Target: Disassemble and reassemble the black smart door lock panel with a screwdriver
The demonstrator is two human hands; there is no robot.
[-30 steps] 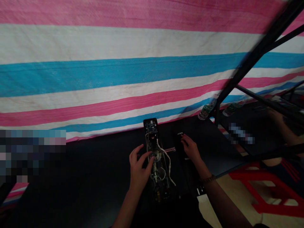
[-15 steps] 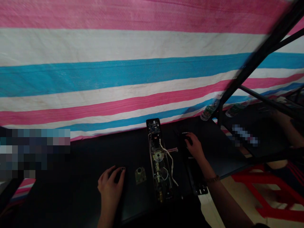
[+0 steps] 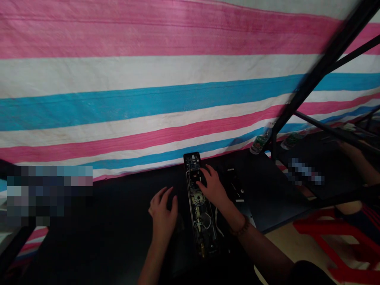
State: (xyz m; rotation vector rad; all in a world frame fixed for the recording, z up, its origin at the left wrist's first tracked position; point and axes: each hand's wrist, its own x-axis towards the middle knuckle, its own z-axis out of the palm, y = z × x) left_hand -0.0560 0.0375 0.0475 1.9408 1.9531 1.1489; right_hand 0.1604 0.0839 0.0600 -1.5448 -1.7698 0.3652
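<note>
A long black door-lock housing [image 3: 198,198], opened up, lies lengthwise on the dark table. It shows a circuit board [image 3: 192,161] at its far end, a round metal part and brass-coloured pieces along the middle, and a loose white cable [image 3: 218,223] at its right side. My right hand [image 3: 213,188] is over the upper part of the housing, fingers apart and curved; I cannot tell whether the fingertips touch it. To the left of the housing, my left hand [image 3: 164,215] is low over the table with its fingers spread, holding nothing visible.
Right of the housing lies a dark flat part [image 3: 234,184] with light marks. A plastic bottle [image 3: 259,143] stands by the black metal frame [image 3: 292,107]. Beyond it are another person's arm [image 3: 358,160] and a red stool [image 3: 329,233]. A striped sheet [image 3: 148,99] hangs behind the table.
My right hand has moved left from the dark part onto the housing. My left hand has shifted right and away from me, toward the housing, now covering the small metal plate's place.
</note>
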